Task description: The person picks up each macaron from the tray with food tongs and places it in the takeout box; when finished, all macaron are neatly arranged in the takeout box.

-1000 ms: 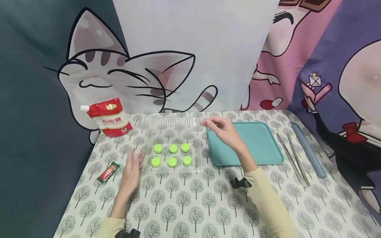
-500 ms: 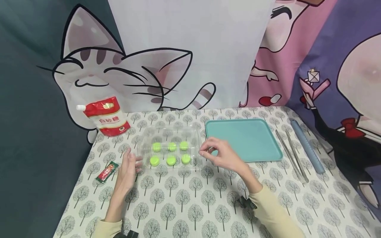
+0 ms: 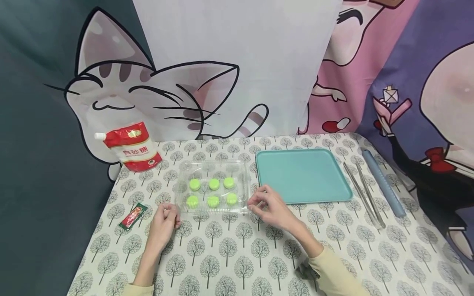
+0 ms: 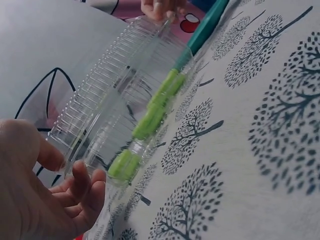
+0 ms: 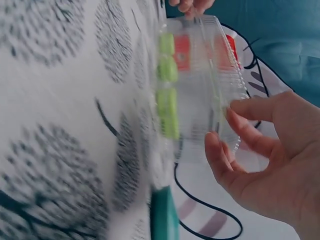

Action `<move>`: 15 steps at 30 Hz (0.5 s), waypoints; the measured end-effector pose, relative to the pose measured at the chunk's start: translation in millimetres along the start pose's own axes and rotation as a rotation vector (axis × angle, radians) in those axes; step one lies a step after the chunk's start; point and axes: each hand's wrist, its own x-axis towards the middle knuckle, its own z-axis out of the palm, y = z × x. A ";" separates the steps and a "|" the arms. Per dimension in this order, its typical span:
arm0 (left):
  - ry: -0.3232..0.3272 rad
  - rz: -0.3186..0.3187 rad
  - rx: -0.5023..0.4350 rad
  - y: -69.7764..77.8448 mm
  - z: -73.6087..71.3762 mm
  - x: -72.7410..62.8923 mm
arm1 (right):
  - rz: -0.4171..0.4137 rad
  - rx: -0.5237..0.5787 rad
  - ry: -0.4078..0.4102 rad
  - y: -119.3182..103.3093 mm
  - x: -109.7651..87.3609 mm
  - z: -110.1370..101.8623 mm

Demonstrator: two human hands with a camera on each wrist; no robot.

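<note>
A clear plastic clamshell box (image 3: 222,211) lies on the cloth with its lid folded down over several bright green macarons (image 3: 214,184). At the box's front left corner my left hand (image 3: 163,222) pinches the rim, thumb on one side and curled fingers on the other in the left wrist view. My right hand (image 3: 272,209) pinches the rim on the opposite side. In the right wrist view its thumb (image 5: 216,150) and forefinger lie either side of the plastic edge. The macarons show through the lid in two rows.
Right of the box lies a teal tray (image 3: 303,174). Beyond it are metal tongs (image 3: 364,195) and a blue-grey rod (image 3: 383,183). A red and white sugar pouch (image 3: 135,147) stands at the back left, and a small red-green packet (image 3: 133,216) lies near my left hand.
The raised lid has come down over the macarons. My right hand has moved from the lid's far edge towards the front right rim, while my left fingers have curled onto the left rim.
</note>
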 end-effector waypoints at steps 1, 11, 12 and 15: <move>-0.005 -0.001 -0.015 -0.8 0.2 0.4 | 0.023 0.013 0.006 0.4 -0.3 2.2; -0.073 -0.011 -0.173 -3.0 5.0 1.9 | 0.273 0.307 0.000 0.4 -2.2 14.6; -0.074 -0.014 -0.179 -2.8 5.0 1.8 | 0.295 0.348 -0.014 0.9 -1.8 14.9; -0.074 -0.010 -0.186 -2.8 4.6 1.8 | 0.334 0.433 -0.082 2.5 -0.3 15.1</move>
